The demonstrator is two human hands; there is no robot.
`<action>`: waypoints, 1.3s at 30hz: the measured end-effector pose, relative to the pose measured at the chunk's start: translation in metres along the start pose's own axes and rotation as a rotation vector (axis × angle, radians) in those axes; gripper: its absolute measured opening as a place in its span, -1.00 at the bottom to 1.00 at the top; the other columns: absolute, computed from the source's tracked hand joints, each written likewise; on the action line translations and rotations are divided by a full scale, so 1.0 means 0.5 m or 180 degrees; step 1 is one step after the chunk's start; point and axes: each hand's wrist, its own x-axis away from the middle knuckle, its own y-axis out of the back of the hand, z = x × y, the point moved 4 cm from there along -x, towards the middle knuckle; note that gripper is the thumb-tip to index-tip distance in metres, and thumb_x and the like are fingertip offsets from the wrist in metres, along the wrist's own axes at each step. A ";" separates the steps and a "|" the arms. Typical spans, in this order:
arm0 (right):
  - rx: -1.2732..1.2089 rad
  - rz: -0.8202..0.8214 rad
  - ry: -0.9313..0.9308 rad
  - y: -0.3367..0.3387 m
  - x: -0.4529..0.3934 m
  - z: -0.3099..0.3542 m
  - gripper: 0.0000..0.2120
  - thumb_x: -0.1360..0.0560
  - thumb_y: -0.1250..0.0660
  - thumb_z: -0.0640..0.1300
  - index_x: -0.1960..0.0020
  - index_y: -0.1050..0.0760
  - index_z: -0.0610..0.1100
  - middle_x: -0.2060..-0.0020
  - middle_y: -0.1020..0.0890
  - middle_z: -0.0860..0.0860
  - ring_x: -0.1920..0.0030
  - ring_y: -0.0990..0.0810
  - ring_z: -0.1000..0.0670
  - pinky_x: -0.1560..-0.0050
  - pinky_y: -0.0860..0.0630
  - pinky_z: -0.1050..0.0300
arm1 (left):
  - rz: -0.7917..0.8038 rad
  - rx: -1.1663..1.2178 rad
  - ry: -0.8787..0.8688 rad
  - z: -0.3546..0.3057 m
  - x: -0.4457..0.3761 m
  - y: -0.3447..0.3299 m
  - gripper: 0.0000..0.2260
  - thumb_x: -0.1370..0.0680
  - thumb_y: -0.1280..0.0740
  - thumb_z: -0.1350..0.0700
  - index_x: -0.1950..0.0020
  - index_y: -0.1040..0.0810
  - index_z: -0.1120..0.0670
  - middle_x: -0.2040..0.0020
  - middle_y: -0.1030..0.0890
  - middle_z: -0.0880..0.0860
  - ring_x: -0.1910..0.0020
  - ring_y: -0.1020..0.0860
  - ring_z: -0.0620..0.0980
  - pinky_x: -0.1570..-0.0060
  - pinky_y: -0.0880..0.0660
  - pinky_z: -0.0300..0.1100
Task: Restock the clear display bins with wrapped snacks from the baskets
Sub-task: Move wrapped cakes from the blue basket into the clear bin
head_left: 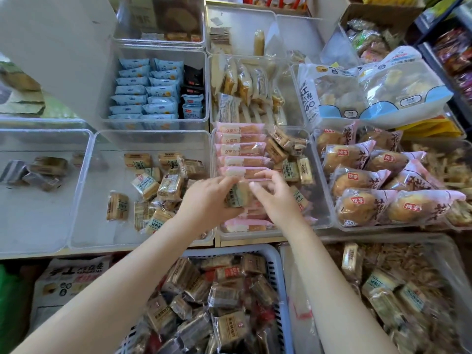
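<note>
Two hands: both of mine reach over the middle clear bin (322,200), close together above the pink packets.
Left hand (207,200): fingers and thumb curled round a small wrapped snack (236,196), gripping it by its left side.
Right hand (274,192): fingers bent, fingertips (255,186) at the right edge of that same snack; I cannot tell for sure whether they pinch it or only touch it.
Snack in hand: a brown, clear-wrapped square with a pale label, held just above the row of pink packets (240,149) inside the middle bin.
Middle bin: pink packets stacked along its left side, loose brown snacks heaped on its right.
Left bin (84,190): clear, holding a scatter of the same brown wrapped snacks (168,185), mostly toward its right half.
Far-left bin (76,139): a few dark wrapped pieces near its back.
Right bin (332,221): large bread rolls (362,205) in pink-and-clear bags.
Back bin (204,85): blue packets (145,93) standing in neat rows.
Basket (277,282): pale blue, slotted, below my arms at the desk's near edge, piled with brown wrapped snacks (224,297).
</note>
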 end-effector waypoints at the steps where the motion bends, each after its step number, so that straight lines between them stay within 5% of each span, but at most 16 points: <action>1: 0.0091 -0.0206 0.0052 0.004 -0.013 0.001 -0.82 -0.59 -0.32 0.02 -0.17 -0.44 0.05 0.01 -0.62 0.10 0.08 -0.63 0.12 0.13 -0.58 0.23 | -0.0101 -0.0024 0.0209 0.024 0.006 0.003 -0.40 -0.44 -0.45 -0.20 -0.39 -0.47 0.05 -0.12 -0.65 0.02 0.00 -0.62 0.02 0.04 -0.51 -0.13; 4: 0.0277 -0.1066 0.0126 0.037 -0.061 -0.001 -0.84 -0.58 -0.30 -0.14 -0.14 -0.41 -0.01 -0.05 -0.54 0.00 0.09 -0.57 0.11 0.27 -0.47 0.39 | -0.0532 -0.0031 0.1005 0.118 0.022 0.010 -0.43 -0.52 -0.38 -0.14 -0.44 -0.39 0.11 -0.15 -0.58 0.10 -0.03 -0.56 0.05 0.02 -0.51 -0.11; 7: 0.0688 -0.1436 -0.0009 0.059 -0.123 -0.018 -0.75 -0.53 -0.28 -0.23 -0.19 -0.43 -0.06 -0.13 -0.46 -0.02 0.00 -0.56 -0.03 0.09 -0.50 0.14 | -0.0373 -0.0368 0.1622 0.183 0.032 -0.016 -0.41 -0.60 -0.23 -0.15 -0.55 -0.22 0.08 -0.29 -0.48 0.17 -0.24 -0.46 0.16 -0.21 -0.42 0.09; 11: 0.1275 -0.1548 -0.0294 0.068 -0.182 -0.045 -0.71 -0.54 -0.34 -0.22 -0.25 -0.46 -0.11 -0.20 -0.48 -0.06 -0.06 -0.50 -0.02 0.08 -0.38 0.12 | 0.0548 -0.0433 0.1546 0.205 0.059 -0.086 -0.40 -0.62 -0.17 -0.13 -0.61 0.04 -0.18 -0.60 -0.08 0.15 -0.53 -0.16 0.22 -0.41 -0.23 0.26; 15: 0.1568 -0.1679 -0.0228 0.069 -0.203 -0.067 -0.67 -0.51 -0.44 -0.15 -0.24 -0.47 -0.10 -0.18 -0.53 -0.06 -0.15 -0.54 -0.10 0.08 -0.40 0.09 | 0.0835 -0.0810 0.1150 0.186 0.081 -0.121 -0.39 -0.61 -0.14 -0.17 -0.59 0.08 -0.22 -0.62 0.25 0.03 -0.60 0.12 0.15 -0.46 -0.08 0.25; 21: 0.2126 -0.1651 0.0016 0.068 -0.211 -0.093 -0.70 -0.51 -0.42 -0.13 -0.20 -0.45 -0.09 -0.13 -0.56 -0.07 -0.17 -0.49 -0.14 0.13 -0.37 0.05 | 0.0848 -0.0791 0.1164 0.178 0.085 -0.129 -0.40 -0.60 -0.16 -0.15 -0.59 0.02 -0.23 -0.62 0.24 -0.01 -0.60 0.14 0.11 -0.48 -0.04 0.25; 26: 0.2177 -0.1811 0.0084 0.084 -0.202 -0.101 -0.95 -0.57 -0.30 -0.20 -0.02 -0.49 -0.17 -0.05 -0.55 -0.10 -0.08 -0.52 -0.17 0.14 -0.52 -0.04 | 0.0699 -0.0571 0.1188 0.180 0.090 -0.123 -0.45 -0.59 -0.20 -0.07 -0.56 -0.11 -0.24 -0.63 0.16 -0.06 -0.60 0.11 0.07 -0.49 0.00 0.23; 33: 0.1596 -0.1657 -0.0580 0.101 -0.214 -0.111 -0.80 -0.59 -0.33 -0.10 -0.16 -0.57 -0.17 -0.22 -0.53 -0.14 -0.03 -0.52 -0.11 -0.05 -0.44 0.05 | 0.0526 -0.0355 0.1213 0.173 0.103 -0.116 -0.48 -0.58 -0.20 -0.01 -0.54 -0.20 -0.21 -0.63 0.10 -0.09 -0.61 0.04 0.05 -0.50 0.02 0.20; 39: 0.0950 -0.1784 -0.0314 0.098 -0.181 -0.085 -0.92 -0.58 -0.26 -0.10 0.05 -0.52 -0.05 -0.04 -0.60 -0.08 0.10 -0.54 -0.04 0.14 -0.40 0.13 | 0.0298 0.0070 0.1435 0.171 0.111 -0.099 -0.40 -0.55 -0.24 -0.08 -0.57 -0.15 -0.15 -0.63 0.03 -0.04 -0.60 0.05 0.04 -0.52 0.04 0.21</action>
